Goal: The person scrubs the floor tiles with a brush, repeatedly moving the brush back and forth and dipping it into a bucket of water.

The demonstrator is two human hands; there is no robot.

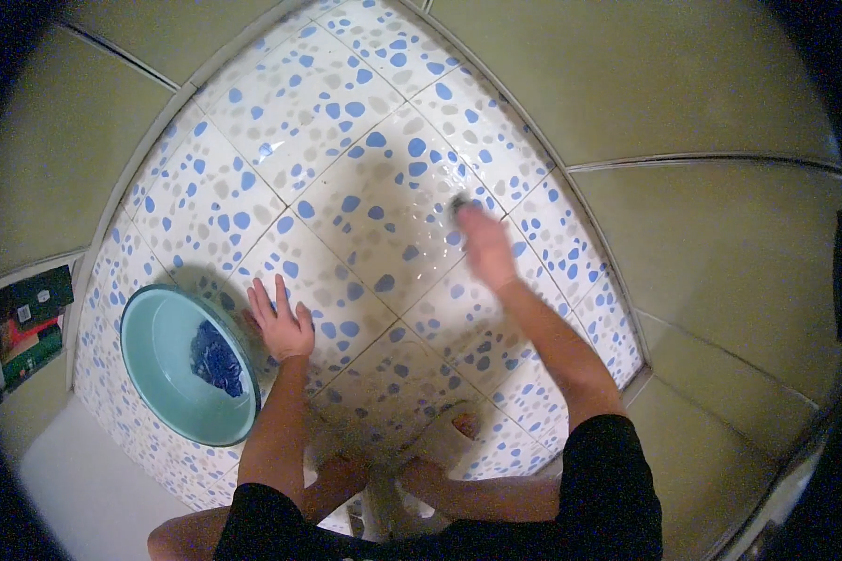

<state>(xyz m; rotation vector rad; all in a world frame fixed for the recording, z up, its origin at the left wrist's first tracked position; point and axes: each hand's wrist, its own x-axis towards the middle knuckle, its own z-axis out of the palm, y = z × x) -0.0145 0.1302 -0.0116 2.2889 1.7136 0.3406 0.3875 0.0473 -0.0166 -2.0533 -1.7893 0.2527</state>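
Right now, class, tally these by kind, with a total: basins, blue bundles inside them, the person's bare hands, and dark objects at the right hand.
Teal basin: 1
Dark blue bundle inside it: 1
Bare hands, left hand and right hand: 2
Small dark object at the right hand, too blurred to identify: 1
Total: 5

Head cam: fisheye, L of worn pair, looks steeply down from abv, fairly close; floor (332,257) fills ctr, arms (554,341) enter btm, walls (692,84) curve upper L & R.
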